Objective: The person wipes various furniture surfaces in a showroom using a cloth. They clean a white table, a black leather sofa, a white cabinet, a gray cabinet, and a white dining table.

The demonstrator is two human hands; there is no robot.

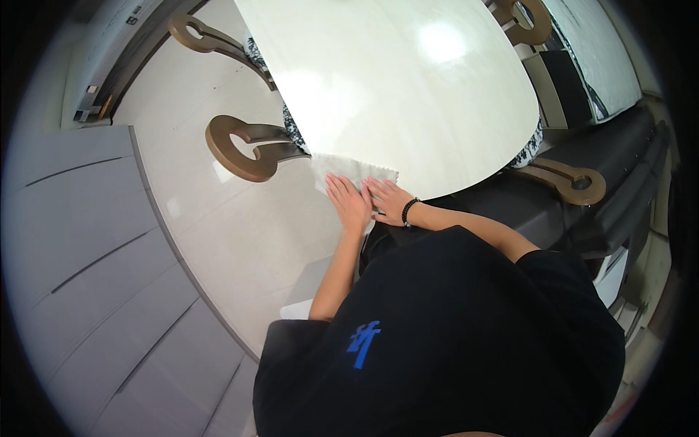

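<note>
A pale grey cloth (pixel 349 165) with a scalloped edge lies at the near left corner of a glossy cream dining table (pixel 415 114). My left hand (pixel 349 203) rests flat on the cloth, its fingers stretched out towards the far side. Close beside it, almost touching, my right hand (pixel 389 200) also presses on the cloth with its fingers extended. A dark beaded bracelet (pixel 408 212) circles my right wrist. Part of the cloth hangs over the near table edge, and my hands hide its middle.
Wooden-backed chairs (pixel 240 148) with patterned seats stand along the left side. Another chair back (pixel 581 185) is at the right, by a dark leather sofa (pixel 524 210). Grey cabinet fronts (pixel 98 235) line the left, across the tiled floor (pixel 218 229).
</note>
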